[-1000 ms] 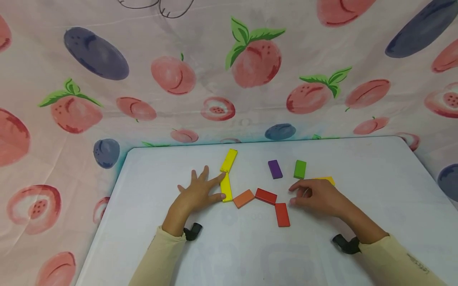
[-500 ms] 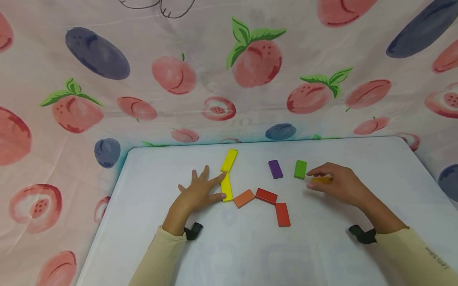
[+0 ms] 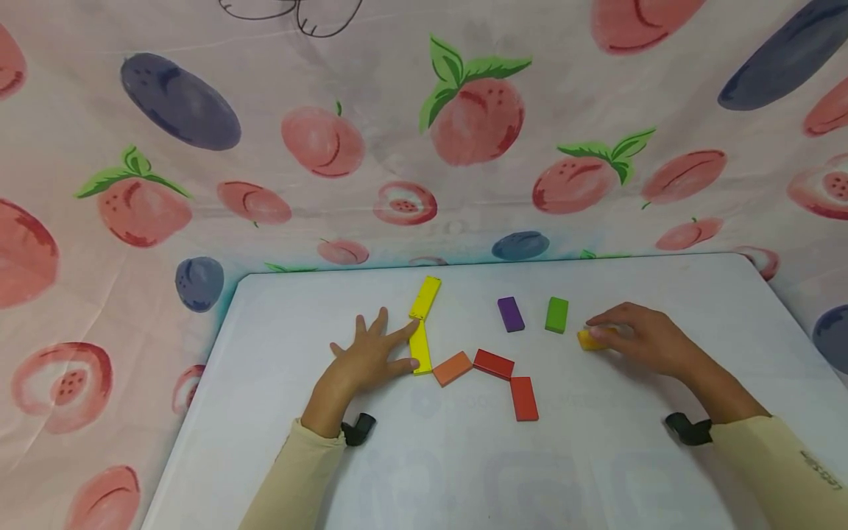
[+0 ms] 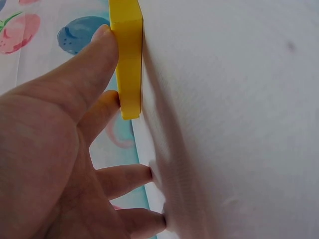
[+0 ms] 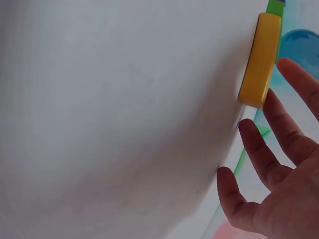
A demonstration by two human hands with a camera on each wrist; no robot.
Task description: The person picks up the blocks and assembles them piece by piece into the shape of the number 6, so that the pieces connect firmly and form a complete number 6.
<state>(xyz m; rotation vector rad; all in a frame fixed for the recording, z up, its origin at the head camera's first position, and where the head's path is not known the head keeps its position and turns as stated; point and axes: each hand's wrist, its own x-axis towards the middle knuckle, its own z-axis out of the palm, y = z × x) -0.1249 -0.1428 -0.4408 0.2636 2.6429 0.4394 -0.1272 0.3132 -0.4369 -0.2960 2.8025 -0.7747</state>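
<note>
While hands (image 3: 364,357) (image 3: 652,342) touch yellow blocks (image 3: 419,350) (image 3: 585,341), blurred lettering (image 3: 821,470) marks the right sleeve (image 3: 771,456).

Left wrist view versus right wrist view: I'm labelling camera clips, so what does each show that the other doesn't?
Only the left wrist view shows the left hand, its thumb and one finger at a bright yellow block.

Only the right wrist view shows the right hand, beside an amber block, with part of a green block beyond.

Both share the white tabletop and fruit-patterned cloth.
</note>
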